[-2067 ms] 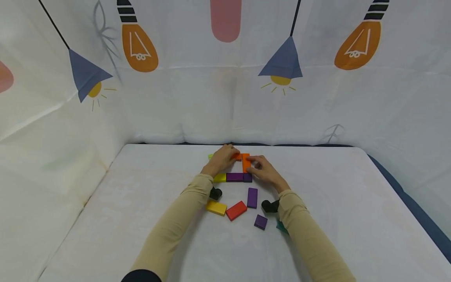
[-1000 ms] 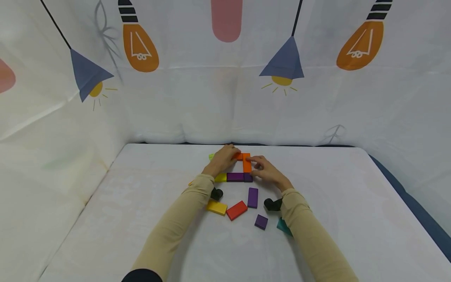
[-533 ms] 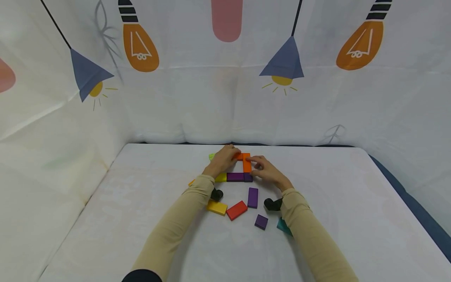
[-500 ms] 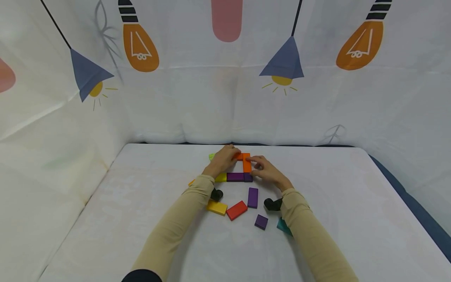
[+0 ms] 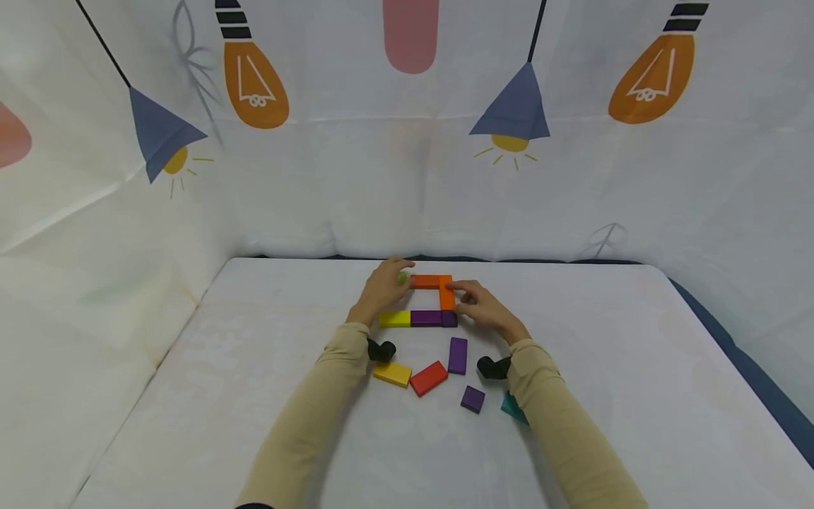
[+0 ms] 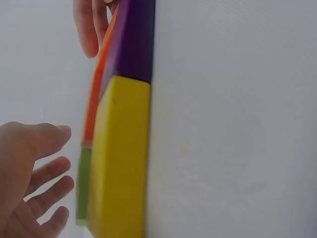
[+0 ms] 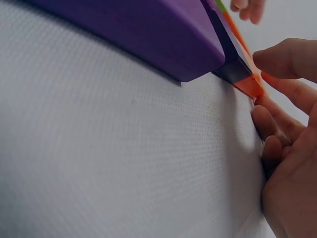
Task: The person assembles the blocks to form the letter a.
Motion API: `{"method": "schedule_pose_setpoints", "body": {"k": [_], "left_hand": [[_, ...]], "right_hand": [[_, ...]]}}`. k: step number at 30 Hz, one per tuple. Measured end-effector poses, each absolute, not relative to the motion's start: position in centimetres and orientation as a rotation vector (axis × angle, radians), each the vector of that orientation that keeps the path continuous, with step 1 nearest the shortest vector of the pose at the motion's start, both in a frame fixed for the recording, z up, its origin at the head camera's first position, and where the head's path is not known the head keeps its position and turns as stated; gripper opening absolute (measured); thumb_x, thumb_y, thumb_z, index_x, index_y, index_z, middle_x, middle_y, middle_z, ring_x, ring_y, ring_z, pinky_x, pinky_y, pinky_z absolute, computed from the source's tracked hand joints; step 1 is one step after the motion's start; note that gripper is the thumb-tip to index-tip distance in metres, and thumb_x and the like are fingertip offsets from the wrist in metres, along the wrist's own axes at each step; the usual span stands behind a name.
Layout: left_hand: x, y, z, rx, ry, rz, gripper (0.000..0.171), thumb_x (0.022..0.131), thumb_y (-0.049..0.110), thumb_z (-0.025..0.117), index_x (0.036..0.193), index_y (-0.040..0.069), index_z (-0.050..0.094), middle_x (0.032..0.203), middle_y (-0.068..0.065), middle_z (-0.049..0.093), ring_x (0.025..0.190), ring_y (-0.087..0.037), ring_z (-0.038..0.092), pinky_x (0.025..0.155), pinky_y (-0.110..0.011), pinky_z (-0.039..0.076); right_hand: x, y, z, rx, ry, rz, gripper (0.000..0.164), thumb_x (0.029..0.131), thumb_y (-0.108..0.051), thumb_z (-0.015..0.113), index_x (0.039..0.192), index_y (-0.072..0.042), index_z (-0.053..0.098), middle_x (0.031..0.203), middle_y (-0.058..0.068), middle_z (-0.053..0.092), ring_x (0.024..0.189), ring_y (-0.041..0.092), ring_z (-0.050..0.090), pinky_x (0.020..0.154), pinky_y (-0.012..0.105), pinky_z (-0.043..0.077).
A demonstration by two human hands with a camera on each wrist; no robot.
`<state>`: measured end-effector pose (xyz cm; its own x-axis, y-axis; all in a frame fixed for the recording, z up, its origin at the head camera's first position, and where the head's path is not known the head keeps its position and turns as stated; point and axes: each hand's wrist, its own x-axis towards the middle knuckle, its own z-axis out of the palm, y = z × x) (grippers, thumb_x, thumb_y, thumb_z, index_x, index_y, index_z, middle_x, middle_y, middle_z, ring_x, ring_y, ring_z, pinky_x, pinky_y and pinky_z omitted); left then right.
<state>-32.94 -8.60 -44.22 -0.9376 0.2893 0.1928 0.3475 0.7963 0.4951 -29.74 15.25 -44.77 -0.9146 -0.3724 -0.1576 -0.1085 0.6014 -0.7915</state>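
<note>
On the counter (image 5: pixel 191 424), the orange block (image 5: pixel 446 298) touching the right hand (image 5: pixel 487 308) looks light and stiff, best pinched by its long sides. That hand's fingers (image 5: pixel 462 285) are parted; those of the left hand (image 5: pixel 380 288) spread near the green block (image 5: pixel 403 278), gripping nothing.

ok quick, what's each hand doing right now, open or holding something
Left hand: open, holding nothing, beside the green block.
Right hand: open, touching the rightmost orange block, no grip visible.
</note>
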Motion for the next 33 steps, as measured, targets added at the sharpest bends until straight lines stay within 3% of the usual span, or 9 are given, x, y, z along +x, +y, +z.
{"method": "schedule_pose_setpoints", "body": {"k": [12, 23, 33], "left_hand": [[-32.3, -11.3, -45.3, -0.504, -2.895, -0.927, 0.04, 0.092, 0.02, 0.061, 0.13, 0.009, 0.055, 0.134, -0.011, 0.053, 0.125, -0.028, 0.049, 0.108, -0.042, 0.037], [-31.3, -12.5, -46.6, -0.405, -2.801, -1.108, 0.04, 0.091, 0.014, 0.061, 0.131, 0.008, 0.055, 0.13, -0.013, 0.056, 0.12, -0.028, 0.052, 0.105, -0.043, 0.039], [-32.0, -12.0, -47.4, -0.448, -2.694, -1.122, 0.036, 0.091, 0.011, 0.061, 0.127, 0.007, 0.058, 0.127, -0.013, 0.059, 0.116, -0.027, 0.055, 0.103, -0.041, 0.042]], "right_hand": [[-29.8, 15.2, -45.3, -0.407, 2.522, -1.232, 0.052, 0.09, -0.017, 0.056, 0.141, -0.017, 0.044, 0.141, 0.012, 0.037, 0.115, 0.029, 0.041, 0.091, 0.041, 0.041], [-29.6, 14.7, -45.6, -0.424, 2.516, -1.245, 0.051, 0.09, -0.015, 0.056, 0.14, -0.016, 0.044, 0.138, 0.013, 0.039, 0.111, 0.029, 0.042, 0.086, 0.037, 0.042], [-29.6, 14.7, -45.5, -0.366, 2.577, -1.249, 0.045, 0.094, -0.017, 0.053, 0.138, -0.016, 0.047, 0.142, 0.011, 0.037, 0.116, 0.029, 0.042, 0.103, 0.048, 0.038]]}}
